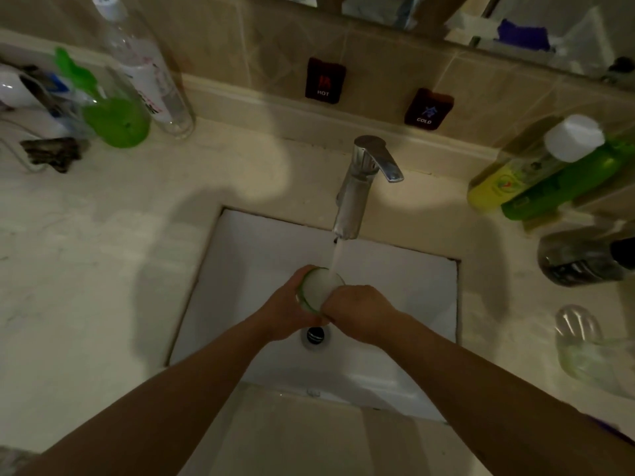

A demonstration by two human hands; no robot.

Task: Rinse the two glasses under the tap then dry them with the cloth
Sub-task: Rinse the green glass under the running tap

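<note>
A clear glass (318, 286) with a greenish rim is upright under the chrome tap (357, 190), and running water pours into its mouth. My left hand (287, 309) grips the glass from the left side. My right hand (359, 312) holds its right side, fingers curled at the rim. Both hands hover over the white sink (247, 269), just above the drain (314, 336). A second clear glass (580, 341) lies on the counter at the right. I see no cloth.
Green and yellow bottles (536, 176) and a dark jar (580, 259) crowd the right counter. A tall clear bottle (147, 70), a green sprayer (110, 115) and small items stand at the back left. HOT and COLD tags hang on the tiled wall behind the tap.
</note>
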